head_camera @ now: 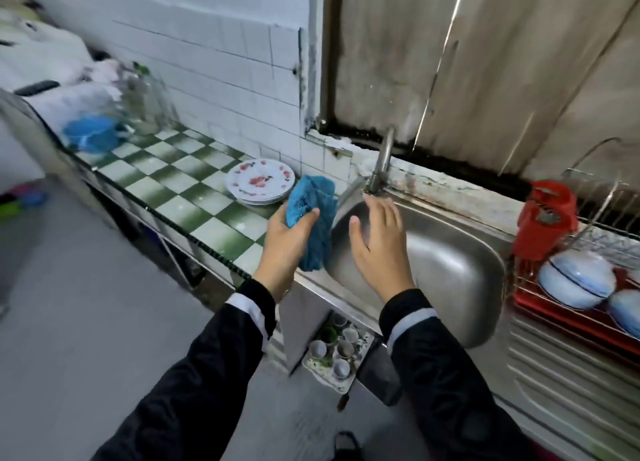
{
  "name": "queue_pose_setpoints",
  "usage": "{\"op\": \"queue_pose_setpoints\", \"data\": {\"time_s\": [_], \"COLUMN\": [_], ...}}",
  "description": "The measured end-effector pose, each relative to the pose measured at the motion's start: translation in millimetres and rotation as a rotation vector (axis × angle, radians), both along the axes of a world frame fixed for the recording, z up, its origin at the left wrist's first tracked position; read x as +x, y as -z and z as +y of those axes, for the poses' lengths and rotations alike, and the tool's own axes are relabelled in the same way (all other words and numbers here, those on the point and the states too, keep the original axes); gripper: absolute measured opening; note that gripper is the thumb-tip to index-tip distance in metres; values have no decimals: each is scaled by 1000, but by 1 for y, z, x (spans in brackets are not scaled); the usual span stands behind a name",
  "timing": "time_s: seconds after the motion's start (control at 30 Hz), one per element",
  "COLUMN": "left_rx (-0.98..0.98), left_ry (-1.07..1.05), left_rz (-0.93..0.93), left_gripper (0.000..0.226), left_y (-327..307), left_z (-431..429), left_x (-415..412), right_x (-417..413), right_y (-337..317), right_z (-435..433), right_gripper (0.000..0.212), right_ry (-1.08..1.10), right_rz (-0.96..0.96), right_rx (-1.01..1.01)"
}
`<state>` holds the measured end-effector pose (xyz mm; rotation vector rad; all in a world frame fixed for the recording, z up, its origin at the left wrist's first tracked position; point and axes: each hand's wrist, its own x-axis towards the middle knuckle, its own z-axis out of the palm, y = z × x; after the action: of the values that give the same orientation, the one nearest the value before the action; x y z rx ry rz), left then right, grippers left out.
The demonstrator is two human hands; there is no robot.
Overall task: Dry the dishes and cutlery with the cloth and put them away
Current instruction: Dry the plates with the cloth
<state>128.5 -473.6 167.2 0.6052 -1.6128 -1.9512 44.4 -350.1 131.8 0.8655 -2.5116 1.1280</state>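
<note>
Left hand [287,242] wrapped round blue cloth [313,214], held at left rim of sink, just beside plate stack [259,181]. Right hand [377,242] spread wide, fingers straight, nothing held, poised over steel sink [457,263] below tap [384,162]. Counter [173,180] tiled in green and white checks, backed by white tiled wall [225,62]. Flowered plates stacked on counter near wall. Blue pot [93,133] blurred at far end. Wire rack [595,190] at right loaded with blue-white bowls [576,278]; red holder [545,218] set at its near corner. Small cups [332,353] kept on tray under sink.
</note>
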Motion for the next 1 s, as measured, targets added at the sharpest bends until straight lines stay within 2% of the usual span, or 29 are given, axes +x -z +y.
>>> {"op": "queue_pose_setpoints", "data": {"time_s": [0.17, 0.33, 0.5, 0.67, 1.0], "left_rx": [-41, -106, -145, -128, -83], "left_ry": [-108, -173, -220, -204, -77], "left_rz": [-110, -158, -199, -258, -330], "left_gripper": [23, 13, 13, 21, 16], "left_y": [31, 47, 58, 75, 107], "left_z": [-63, -125, -192, -246, -348], "left_x": [12, 3, -22, -50, -105], "right_x": [-3, -22, -48, -70, -103], "right_y": [22, 47, 70, 88, 117], "right_z": [-67, -138, -201, -248, -326], "right_gripper": [55, 58, 58, 60, 44], "right_ry": [-112, -154, -154, -136, -16], "right_rz": [-31, -26, -85, -185, -282], "right_rx": [66, 100, 121, 110, 234]}}
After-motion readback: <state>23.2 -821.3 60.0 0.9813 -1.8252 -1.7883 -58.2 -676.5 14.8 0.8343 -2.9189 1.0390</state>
